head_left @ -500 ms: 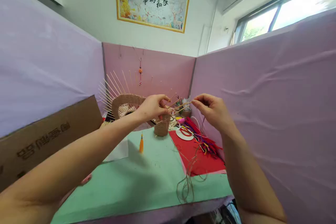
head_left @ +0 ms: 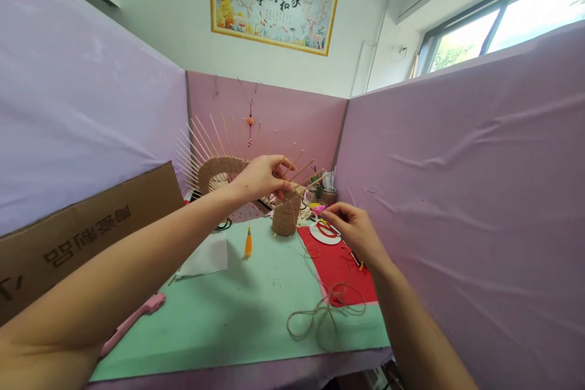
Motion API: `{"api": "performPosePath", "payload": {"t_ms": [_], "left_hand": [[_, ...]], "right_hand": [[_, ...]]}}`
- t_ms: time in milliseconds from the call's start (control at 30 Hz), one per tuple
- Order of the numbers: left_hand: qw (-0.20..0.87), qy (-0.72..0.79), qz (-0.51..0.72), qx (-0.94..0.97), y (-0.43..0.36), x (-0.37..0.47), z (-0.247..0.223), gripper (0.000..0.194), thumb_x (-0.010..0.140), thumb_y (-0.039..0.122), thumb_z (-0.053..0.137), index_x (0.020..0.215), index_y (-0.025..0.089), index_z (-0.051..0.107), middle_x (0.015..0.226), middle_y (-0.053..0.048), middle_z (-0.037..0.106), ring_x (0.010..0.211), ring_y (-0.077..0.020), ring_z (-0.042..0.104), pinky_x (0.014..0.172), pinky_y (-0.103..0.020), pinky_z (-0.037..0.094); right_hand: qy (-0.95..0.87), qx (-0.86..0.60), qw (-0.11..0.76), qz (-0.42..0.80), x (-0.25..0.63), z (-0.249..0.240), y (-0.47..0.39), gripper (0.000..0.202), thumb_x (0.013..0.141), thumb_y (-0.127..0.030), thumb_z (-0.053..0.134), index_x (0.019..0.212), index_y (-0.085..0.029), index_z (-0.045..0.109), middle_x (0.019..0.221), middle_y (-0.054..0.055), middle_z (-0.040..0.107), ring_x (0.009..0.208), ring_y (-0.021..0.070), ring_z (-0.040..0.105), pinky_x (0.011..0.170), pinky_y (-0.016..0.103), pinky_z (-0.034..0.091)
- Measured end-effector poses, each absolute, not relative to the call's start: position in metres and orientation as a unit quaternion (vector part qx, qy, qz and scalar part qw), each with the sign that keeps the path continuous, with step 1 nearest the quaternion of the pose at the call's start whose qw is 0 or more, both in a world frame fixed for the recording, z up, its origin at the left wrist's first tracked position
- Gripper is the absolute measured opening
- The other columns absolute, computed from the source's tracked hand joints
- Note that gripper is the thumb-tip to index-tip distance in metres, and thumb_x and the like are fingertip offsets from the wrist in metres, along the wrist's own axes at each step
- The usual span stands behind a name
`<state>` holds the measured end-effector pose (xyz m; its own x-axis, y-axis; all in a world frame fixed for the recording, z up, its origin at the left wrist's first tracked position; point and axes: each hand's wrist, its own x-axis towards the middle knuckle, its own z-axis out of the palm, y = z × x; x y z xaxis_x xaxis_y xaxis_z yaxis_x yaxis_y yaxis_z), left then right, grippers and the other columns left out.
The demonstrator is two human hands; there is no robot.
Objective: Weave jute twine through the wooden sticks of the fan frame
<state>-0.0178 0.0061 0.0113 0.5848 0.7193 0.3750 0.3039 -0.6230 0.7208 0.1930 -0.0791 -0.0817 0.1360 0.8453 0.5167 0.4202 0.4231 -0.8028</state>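
A curved band woven of brown twine stands above the table, with thin wooden sticks fanning out from its edge. My left hand is closed on the right part of this woven piece, thumb and fingers among the sticks there. Lower and to the right, my right hand is closed in a pinch, thumb against forefinger; what it grips is too small to make out. Loose twine drops from near the left hand and lies in loops at the table's front right. Behind it stands a twine-wrapped cylinder.
An orange tassel hangs under the woven piece. A red sheet bears a white disc of red tape. Left are a cardboard box, white paper and a pink tool. Pink-purple partitions enclose the green table.
My right hand has moved down and slightly left, away from the stick ends. My left hand keeps its hold. The loose twine on the table has shifted, and the view has tilted slightly.
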Motion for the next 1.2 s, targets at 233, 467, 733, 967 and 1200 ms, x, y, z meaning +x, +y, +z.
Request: {"api": "performPosePath", "payload": {"t_ms": [233, 467, 733, 967, 1200], "left_hand": [[0.332, 0.278, 0.291, 0.853, 0.003, -0.029, 0.013, 0.029, 0.068, 0.016, 0.073, 0.094, 0.015, 0.059, 0.065, 0.001, 0.068, 0.053, -0.0136, 0.066, 0.049, -0.021, 0.046], [0.319, 0.282, 0.272, 0.863, -0.008, -0.035, 0.006, 0.024, 0.069, 0.021, 0.073, 0.087, 0.017, 0.058, 0.064, 0.004, 0.065, 0.05, -0.0113, 0.063, 0.049, -0.022, 0.046], [0.303, 0.273, 0.241, 0.881, -0.008, -0.034, 0.004, 0.025, 0.07, 0.023, 0.071, 0.089, 0.019, 0.055, 0.066, 0.005, 0.063, 0.051, -0.0109, 0.061, 0.049, -0.022, 0.043], [0.301, 0.279, 0.232, 0.882, -0.014, -0.031, 0.005, 0.025, 0.069, 0.026, 0.072, 0.085, 0.019, 0.054, 0.066, 0.005, 0.062, 0.052, -0.0115, 0.061, 0.05, -0.023, 0.045], [0.298, 0.281, 0.219, 0.886, -0.015, -0.031, 0.005, 0.025, 0.067, 0.025, 0.073, 0.083, 0.019, 0.054, 0.065, 0.005, 0.061, 0.05, -0.0108, 0.06, 0.048, -0.022, 0.042]], "right_hand": [[-0.639, -0.483, 0.567, 0.193, 0.181, -0.104, -0.032, 0.033, 0.075, -0.049, 0.065, 0.07, -0.017, 0.061, 0.057, -0.004, 0.049, 0.052, 0.0101, 0.038, 0.051, 0.025, 0.031], [-0.656, -0.427, 0.619, -0.066, 0.181, -0.084, -0.036, 0.02, 0.091, -0.035, 0.053, 0.084, -0.018, 0.062, 0.081, 0.004, 0.063, 0.074, 0.0153, 0.056, 0.068, 0.028, 0.043], [-0.695, -0.317, 0.575, -0.293, 0.189, -0.056, -0.061, 0.004, 0.091, -0.02, 0.057, 0.088, -0.021, 0.059, 0.078, 0.002, 0.06, 0.074, 0.0153, 0.056, 0.063, 0.028, 0.044], [-0.723, -0.281, 0.517, -0.362, 0.193, -0.043, -0.078, 0.005, 0.088, -0.017, 0.06, 0.092, -0.021, 0.059, 0.079, 0.003, 0.061, 0.073, 0.0147, 0.057, 0.063, 0.027, 0.046], [-0.769, -0.228, 0.417, -0.429, 0.203, -0.024, -0.093, 0.006, 0.088, -0.021, 0.063, 0.091, -0.023, 0.057, 0.074, 0.002, 0.06, 0.066, 0.0144, 0.053, 0.061, 0.028, 0.044]]}}
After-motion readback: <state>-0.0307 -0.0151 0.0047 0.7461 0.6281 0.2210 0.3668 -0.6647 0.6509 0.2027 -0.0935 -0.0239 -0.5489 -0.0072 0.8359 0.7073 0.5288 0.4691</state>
